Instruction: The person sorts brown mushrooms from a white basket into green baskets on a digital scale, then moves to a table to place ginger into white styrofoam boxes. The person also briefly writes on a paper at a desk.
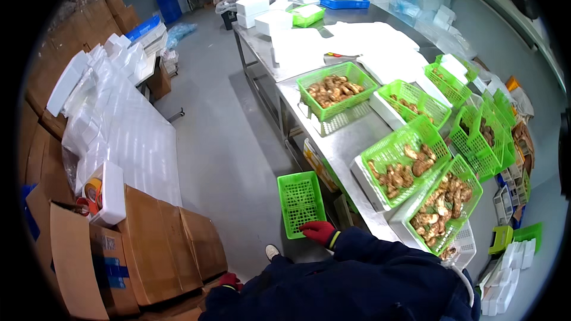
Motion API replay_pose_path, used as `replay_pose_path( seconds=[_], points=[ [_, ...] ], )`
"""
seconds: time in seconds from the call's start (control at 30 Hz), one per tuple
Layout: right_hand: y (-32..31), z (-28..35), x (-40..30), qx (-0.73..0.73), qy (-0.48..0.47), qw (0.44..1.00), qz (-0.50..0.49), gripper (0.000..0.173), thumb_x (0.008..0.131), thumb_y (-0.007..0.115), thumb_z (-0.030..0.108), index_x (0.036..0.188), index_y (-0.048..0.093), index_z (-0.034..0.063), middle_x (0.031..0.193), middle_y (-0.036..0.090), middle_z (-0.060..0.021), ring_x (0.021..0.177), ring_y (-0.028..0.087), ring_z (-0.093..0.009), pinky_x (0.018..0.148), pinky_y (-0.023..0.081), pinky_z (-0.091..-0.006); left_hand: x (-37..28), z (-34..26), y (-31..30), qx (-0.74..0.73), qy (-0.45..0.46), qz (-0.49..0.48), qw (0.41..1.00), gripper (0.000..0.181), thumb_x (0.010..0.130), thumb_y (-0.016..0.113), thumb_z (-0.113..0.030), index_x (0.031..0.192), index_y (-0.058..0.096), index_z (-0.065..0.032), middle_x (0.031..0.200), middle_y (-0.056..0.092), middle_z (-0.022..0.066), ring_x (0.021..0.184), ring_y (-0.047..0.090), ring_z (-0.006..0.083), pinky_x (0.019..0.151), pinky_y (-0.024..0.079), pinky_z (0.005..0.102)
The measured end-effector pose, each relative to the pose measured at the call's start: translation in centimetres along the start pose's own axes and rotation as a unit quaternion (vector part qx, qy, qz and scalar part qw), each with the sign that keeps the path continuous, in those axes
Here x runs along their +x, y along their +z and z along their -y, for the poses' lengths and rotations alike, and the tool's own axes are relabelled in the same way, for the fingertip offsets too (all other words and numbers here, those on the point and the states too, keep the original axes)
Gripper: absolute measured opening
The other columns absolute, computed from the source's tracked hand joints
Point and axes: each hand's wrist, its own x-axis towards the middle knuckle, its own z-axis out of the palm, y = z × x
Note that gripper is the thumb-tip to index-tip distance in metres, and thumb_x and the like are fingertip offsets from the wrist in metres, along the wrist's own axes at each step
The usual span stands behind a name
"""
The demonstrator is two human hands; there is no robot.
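My right hand (319, 232), in a red glove, overlaps the near rim of a green plastic basket (302, 203) with slatted sides. The basket holds nothing visible. Whether my fingers grip the rim or only pass above it cannot be told. Low at my left side, my left hand (230, 281), also red-gloved, is near a brown cardboard box (203, 243) and half hidden by the sleeve. To my right, a green basket of mushrooms (450, 200) rests on a white foam box at the table's near end. Another mushroom basket (403, 165) stands just beyond it.
A long stainless steel table (341, 145) runs away on my right, bearing more green baskets (337, 89) and white foam sheets (372, 38). Cardboard boxes (151, 240) and a plastic-wrapped stack (138, 138) line the left. Grey floor (209, 111) lies between. My shoe (271, 252) shows below.
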Motion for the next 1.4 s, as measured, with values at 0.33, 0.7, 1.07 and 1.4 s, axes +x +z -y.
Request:
replay_pose_path(
  seconds=[0.33,0.7,1.07,1.4],
  points=[
    [4.9,7.8,18.0,0.116,0.147,0.982,-0.01,0.059,0.078,0.062,0.023,0.131,0.04,0.0119,0.077,0.061,-0.0077,0.058,0.058,-0.015,0.054,0.048,-0.0287,9.0,3.2,-24.1,-0.717,-0.135,-0.13,0.672,0.023,0.084,0.056,-0.024,0.097,0.054,-0.0051,0.072,0.057,0.0101,0.051,0.056,0.0223,0.045,0.047,0.0314],
    [-4.1,9.0,41.3,0.239,0.146,0.934,-0.223,0.064,0.075,0.066,0.012,0.132,0.038,0.0143,0.1,0.059,-0.0109,0.074,0.062,-0.019,0.065,0.052,-0.0332,29.8,4.1,-46.0,-0.625,-0.069,-0.057,0.775,0.022,0.086,0.055,-0.021,0.1,0.055,-0.0038,0.075,0.061,0.0117,0.055,0.06,0.0207,0.049,0.05,0.0301],
    [-22.8,19.7,68.4,-0.281,-0.101,0.885,-0.357,0.063,0.072,0.065,0.028,0.125,0.043,0.0036,0.119,0.051,-0.0183,0.113,0.045,-0.035,0.097,0.035,-0.0415,48.5,-0.3,-70.7,-0.59,0.039,-0.004,0.807,0.026,0.087,0.055,-0.023,0.103,0.053,-0.0028,0.076,0.06,0.0105,0.06,0.06,0.0207,0.056,0.052,0.0309],
    [-32.3,16.4,84.7,-0.492,0.129,0.771,-0.384,0.039,0.077,0.049,0.014,0.116,0.05,0.007,0.081,0.059,-0.0072,0.09,0.054,-0.026,0.101,0.025,-0.0513,65.6,-4.5,-90.7,-0.456,0.208,0.015,0.865,0.021,0.087,0.056,-0.02,0.1,0.059,-0.0033,0.076,0.062,0.0058,0.062,0.059,0.0129,0.057,0.048,0.0266]
  ],
)
